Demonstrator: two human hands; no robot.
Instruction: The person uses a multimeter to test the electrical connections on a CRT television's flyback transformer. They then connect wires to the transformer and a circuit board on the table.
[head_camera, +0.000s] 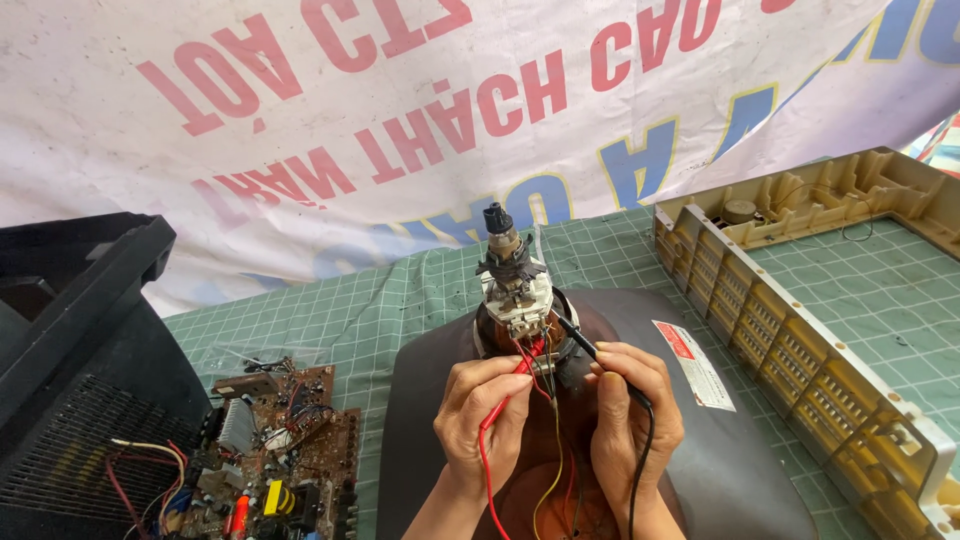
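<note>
A dark picture tube (700, 450) lies face down on the green grid mat, its neck (512, 280) pointing up with a white yoke and black cap. My left hand (485, 415) pinches a red test probe (520, 370) whose tip touches the wiring at the yoke's base. My right hand (625, 415) holds a black test probe (580, 340) with its tip against the yoke's right side. Red and black leads hang down between my wrists.
A brown circuit board (285, 455) with coloured wires lies at the lower left, beside a black television casing (75, 330). A beige plastic front frame (800, 330) lies to the right. A printed white banner (400, 120) hangs behind.
</note>
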